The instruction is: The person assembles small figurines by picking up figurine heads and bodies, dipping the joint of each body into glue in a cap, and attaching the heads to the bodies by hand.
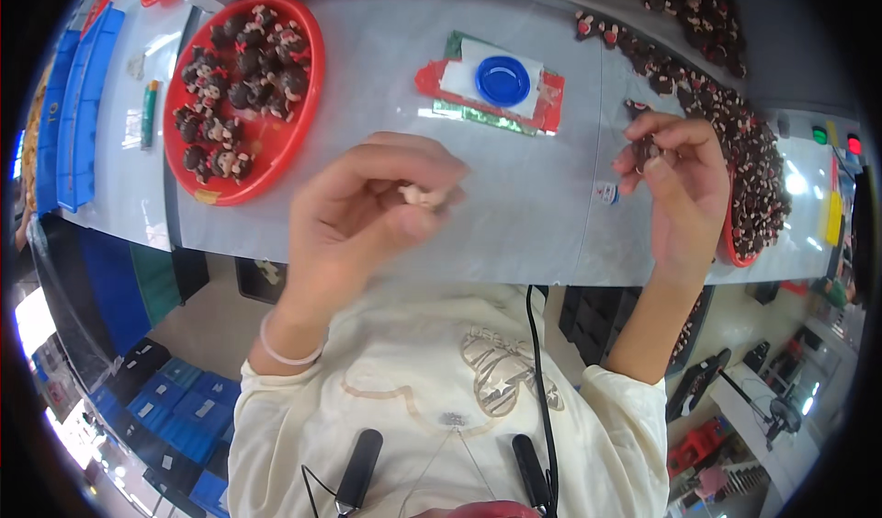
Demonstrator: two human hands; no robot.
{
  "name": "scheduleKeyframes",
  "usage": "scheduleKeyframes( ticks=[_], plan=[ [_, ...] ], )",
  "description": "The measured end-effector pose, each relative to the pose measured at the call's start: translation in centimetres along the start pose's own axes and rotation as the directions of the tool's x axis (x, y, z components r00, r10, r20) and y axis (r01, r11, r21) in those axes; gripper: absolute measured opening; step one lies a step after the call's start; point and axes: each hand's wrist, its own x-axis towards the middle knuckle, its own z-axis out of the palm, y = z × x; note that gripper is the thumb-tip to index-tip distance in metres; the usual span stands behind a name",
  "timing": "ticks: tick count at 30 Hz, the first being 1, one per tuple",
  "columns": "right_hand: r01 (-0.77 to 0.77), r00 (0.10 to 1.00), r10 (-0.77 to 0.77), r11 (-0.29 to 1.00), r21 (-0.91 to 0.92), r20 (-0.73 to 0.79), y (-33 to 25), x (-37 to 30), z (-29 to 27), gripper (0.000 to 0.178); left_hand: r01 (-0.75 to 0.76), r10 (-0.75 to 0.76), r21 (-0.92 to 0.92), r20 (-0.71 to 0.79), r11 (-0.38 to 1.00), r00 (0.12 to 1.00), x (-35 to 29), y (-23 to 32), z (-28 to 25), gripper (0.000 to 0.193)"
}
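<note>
My left hand (354, 201) is raised over the near part of the table, slightly blurred. Its fingers are closed round a small cream-coloured figurine part (421, 196). Farther right, my right hand (684, 173) pinches a small dark brown figurine part (646, 153) between thumb and fingers. The details of both parts are too small to make out. Just left of the right hand, a tiny bottle with a white and blue label (606, 193) lies on the table. The two hands are well apart.
At left stands a red round tray (317, 77) holding several dark figurines. A blue dish (503, 80) rests on white, red and green sheets at the back middle. Many brown and cream pieces (735, 150) are heaped at right, over a red tray (730, 242). A green tube (149, 113) lies far left.
</note>
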Motion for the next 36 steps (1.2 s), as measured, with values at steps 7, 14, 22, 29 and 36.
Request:
scheduleKeyframes(
  ticks=[7, 14, 22, 29, 36],
  plan=[
    [0.071, 0.993, -0.068, 0.997, -0.030, 0.098, 0.9, 0.0, 2.3, 0.030, 0.077, -0.070, -0.065, 0.109, 0.995, 0.992, -0.8, -2.5, 0.6, 0.031],
    [-0.033, 0.992, 0.044, 0.995, -0.096, 0.118, 0.5, 0.0, 3.4, 0.037, 0.197, -0.178, -0.186, 0.114, 0.963, 0.977, -0.7, -2.2, 0.5, 0.030],
    [0.100, 0.988, -0.081, 0.985, -0.144, 0.131, 0.9, 1.4, 3.1, 0.036, 0.122, -0.094, -0.119, 0.218, 0.985, 0.971, -0.6, -2.3, -0.3, 0.032],
    [0.138, 0.988, -0.098, 0.905, -0.402, 0.119, -0.1, 2.4, 3.5, 0.034, 0.186, -0.152, -0.115, 0.254, 0.976, 0.955, -0.3, -2.0, -0.1, 0.032],
    [0.439, 0.887, -0.169, 0.594, -0.674, 0.429, -0.5, 5.7, 4.6, 0.027, 0.129, -0.100, -0.087, 0.280, 0.988, 0.955, -0.6, -2.6, -0.6, 0.031]
  ],
)
